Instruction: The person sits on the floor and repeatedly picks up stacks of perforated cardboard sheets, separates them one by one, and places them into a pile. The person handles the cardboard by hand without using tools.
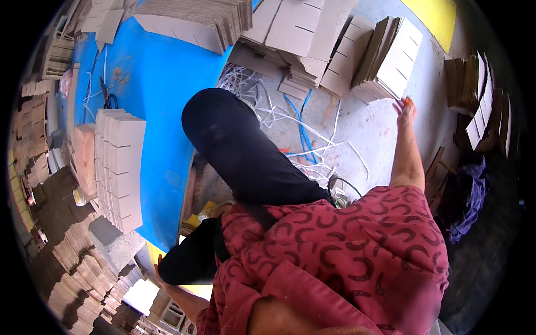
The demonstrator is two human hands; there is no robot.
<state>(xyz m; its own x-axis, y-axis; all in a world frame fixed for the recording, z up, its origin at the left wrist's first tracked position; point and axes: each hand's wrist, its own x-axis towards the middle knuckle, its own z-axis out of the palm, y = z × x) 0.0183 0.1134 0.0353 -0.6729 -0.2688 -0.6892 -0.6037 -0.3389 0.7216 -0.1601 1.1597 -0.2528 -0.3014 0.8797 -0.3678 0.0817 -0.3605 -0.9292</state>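
Observation:
My right arm reaches out to the right. At its end my right hand [407,111] has its fingers apart with nothing seen in them, near the lower corner of a stack of slotted cardboard pieces [397,58]. An orange patch shows at one fingertip. Whether the fingers touch the stack I cannot tell. My left hand [159,272] is low at the left beside my dark-trousered knee, which hides most of it; only a finger edge shows.
A blue board [162,111] lies left of my legs, bearing a slotted cardboard stack [120,167] and scissors [109,97]. White straps [268,111] tangle on the concrete floor [374,134]. More cardboard [195,19] is piled ahead. Purple cloth [469,195] lies far right.

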